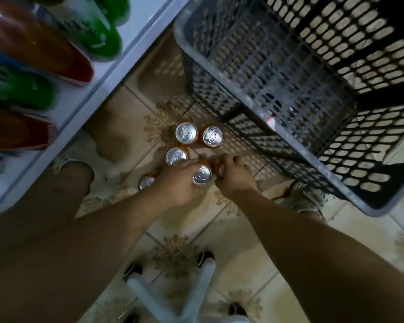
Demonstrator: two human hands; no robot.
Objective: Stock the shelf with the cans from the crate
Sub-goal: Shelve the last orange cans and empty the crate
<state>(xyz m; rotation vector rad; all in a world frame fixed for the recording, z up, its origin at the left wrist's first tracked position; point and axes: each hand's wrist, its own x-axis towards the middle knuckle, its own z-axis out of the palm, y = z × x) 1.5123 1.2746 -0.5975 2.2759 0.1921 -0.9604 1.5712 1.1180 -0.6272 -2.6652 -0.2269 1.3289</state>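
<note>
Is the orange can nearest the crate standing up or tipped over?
Standing up. The orange metal can shows its round silver lid facing straight up.

The floor [238, 264] is laid with glossy beige tiles with dark grout lines between them and brown scrolled ornaments [175, 255] at the tile corners. The light is dim and warm, and dotted patches of it lie on the tiles at centre frame. At bottom centre stands a white frame [163, 297] on black feet [205, 256].
</note>
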